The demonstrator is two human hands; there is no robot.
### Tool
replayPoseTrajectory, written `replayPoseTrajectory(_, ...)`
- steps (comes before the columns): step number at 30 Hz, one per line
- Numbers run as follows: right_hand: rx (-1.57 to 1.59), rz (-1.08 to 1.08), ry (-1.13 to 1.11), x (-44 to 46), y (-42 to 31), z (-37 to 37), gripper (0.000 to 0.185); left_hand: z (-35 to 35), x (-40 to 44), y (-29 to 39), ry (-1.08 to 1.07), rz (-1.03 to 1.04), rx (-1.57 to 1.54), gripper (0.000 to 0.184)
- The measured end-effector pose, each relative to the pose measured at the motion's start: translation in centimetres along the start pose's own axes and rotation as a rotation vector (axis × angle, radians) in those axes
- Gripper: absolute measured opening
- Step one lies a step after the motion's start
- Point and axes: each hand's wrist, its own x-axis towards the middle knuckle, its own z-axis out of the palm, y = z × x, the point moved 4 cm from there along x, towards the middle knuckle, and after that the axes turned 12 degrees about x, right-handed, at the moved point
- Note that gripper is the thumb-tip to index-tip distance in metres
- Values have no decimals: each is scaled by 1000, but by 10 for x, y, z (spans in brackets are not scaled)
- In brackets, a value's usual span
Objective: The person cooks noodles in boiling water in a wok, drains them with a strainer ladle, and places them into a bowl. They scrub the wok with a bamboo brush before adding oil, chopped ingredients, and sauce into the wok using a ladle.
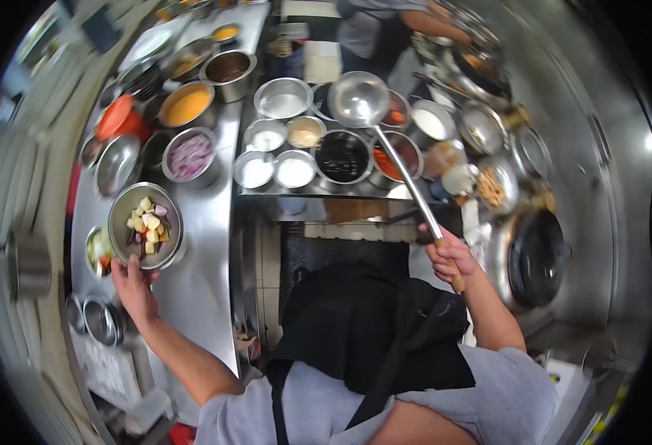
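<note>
My right hand [450,259] is wrapped round the wooden grip of a long steel ladle [358,101]. The ladle slants up and to the left, its round bowl held over the pots at the back. Over at the left counter, my left hand [134,293] grips the near rim of a steel bowl [120,215]. Pale cubed pieces, purple onion-like pieces and some orange bits [149,222] lie inside it. Part of the left fingers is hidden at the rim. A smaller bowl of chopped green and orange vegetables [97,252] sits just left of that bowl.
Pots of sliced purple onion [191,154] and orange liquid [186,105] stand farther back on the left. White, black and red contents fill several containers ahead, including a dark-liquid pot [342,157]. A black wok [539,259] is at right. Another person's arm [437,24] is at the back.
</note>
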Motion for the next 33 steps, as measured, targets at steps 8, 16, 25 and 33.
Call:
replayPoseTrajectory(8, -2, -142, 58, 8, -25, -35, 57, 275, -57, 5, -660, -256, -397, 18)
replayPoseTrajectory(16, -795, -329, 584, 62, -93, -44, 70, 384, -126, -36, -831, -417, -248, 14)
replayPoseTrajectory(25, -952, -164, 500, 72, -139, -70, 82, 401, -157, -36, -715, -456, -213, 12)
replayPoseTrajectory(33, -142, -81, 248, 77, -174, -100, 73, 399, -178, -22, -560, -458, -257, 14)
